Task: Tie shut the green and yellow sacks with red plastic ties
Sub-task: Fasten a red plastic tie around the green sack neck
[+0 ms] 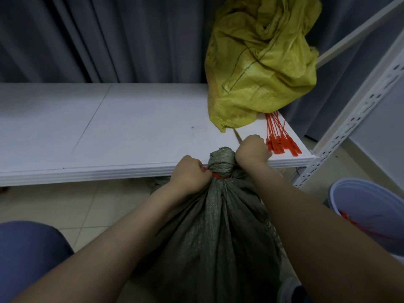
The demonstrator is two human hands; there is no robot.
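Head view. A green sack [214, 226] stands on the floor against the front edge of a white shelf [109, 127], between the person's forearms. Its mouth is gathered into a tight bunch, and a red tie [216, 176] circles the neck just below that bunch. The left hand [190, 173] is clenched on the tie at the left side of the neck. The right hand [252, 149] is a closed fist pressed against the right side of the bunch. What it grips is hidden, so I cannot tell whether it has the tie's tail.

The yellow sack [262, 62] sits at the back right end of the shelf, slumped and crumpled. No tie shows on it. A bundle of spare ties [279, 138] lies at the shelf's front right corner, partly under the yellow sack and just beside the right hand. A white bucket [367, 206] stands on the floor at the right with something red inside.

Judging by this, the green sack is at the cinching step: the tie is looped on and seems to be getting pulled tight. The yellow sack looks wholly undone and is still to be gathered and tied.

The yellow sack carries dark printed lines and faint reddish marks near its left edge. None of it is legible, and no brand or label can be read anywhere.
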